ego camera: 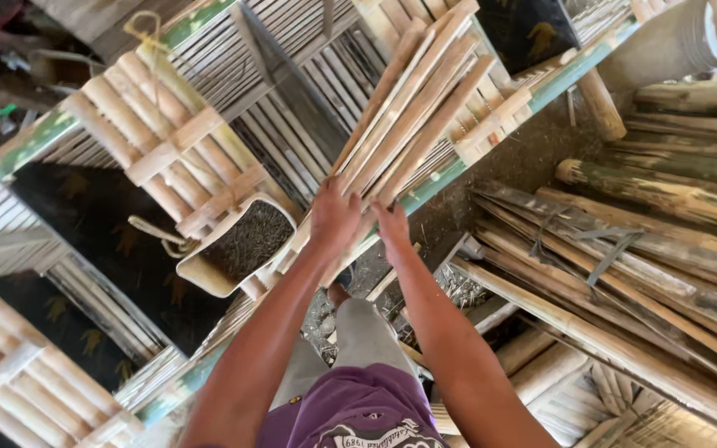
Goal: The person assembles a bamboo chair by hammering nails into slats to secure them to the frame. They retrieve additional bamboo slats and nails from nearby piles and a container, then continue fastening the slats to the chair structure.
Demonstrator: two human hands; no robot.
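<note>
Lower left: a panel of round bamboo lengths [18, 373], laid side by side and crossed by a flat batten.

Upper left: a second bamboo panel [159, 141] of the same build, two battens across it, a loop of cord [147, 29] at its top end. It rests on a slatted frame with a green-painted rail [10, 153].

Just right of that panel's lower end: a cream scoop-shaped container [238, 245] filled with small dark nails or pins; too small to tell which.

Centre: left hand [334, 217], fingers closed over the near end of a bundle of split bamboo strips [412, 108]. The bundle lies on the slatted frame and runs away from the person toward the upper right, fanning slightly at the far end.

Just right of it: right hand [392, 228], touching the same near end of the bundle, fingers curled against the strips; how firmly it grips cannot be told. The two hands are close beside each other.

Bottom centre: the person's purple shirt [358, 415] and grey trousers.

Right: a loose heap of long weathered bamboo poles [657, 249] on the ground, some tied with a grey strap [607, 253].
</note>
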